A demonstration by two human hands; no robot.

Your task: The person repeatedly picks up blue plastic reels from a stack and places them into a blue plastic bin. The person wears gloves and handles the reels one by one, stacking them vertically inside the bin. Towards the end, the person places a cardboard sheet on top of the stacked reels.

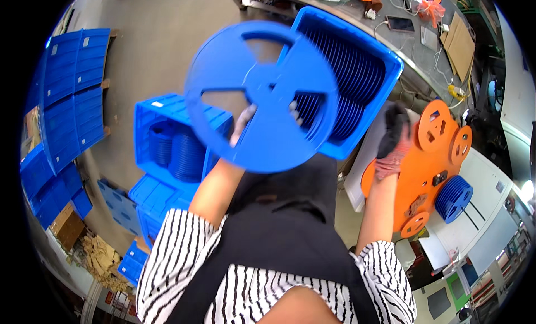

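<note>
A large blue plastic reel (272, 135) with three wide cut-outs and a small centre hole is held up in front of me. My left hand (241, 125) grips it from beneath; pale fingertips show through the side cut-outs, and the palm is hidden behind the disc. My right hand (394, 138), in a red glove with black-coated fingers, is over the left edge of an orange plate (405, 184). Its fingers run together in a dark blur, so their pose is unclear. Behind the held reel, a blue crate (395, 61) holds rows of upright dark-blue discs.
Left of me stands another blue crate (146, 109) with stacked blue reels inside. Orange discs (434, 125) and a set of blue reels (461, 191) sit around the orange plate. A cluttered grey workbench (413, 48) bounds the far right; blue bins (78, 84) line the left.
</note>
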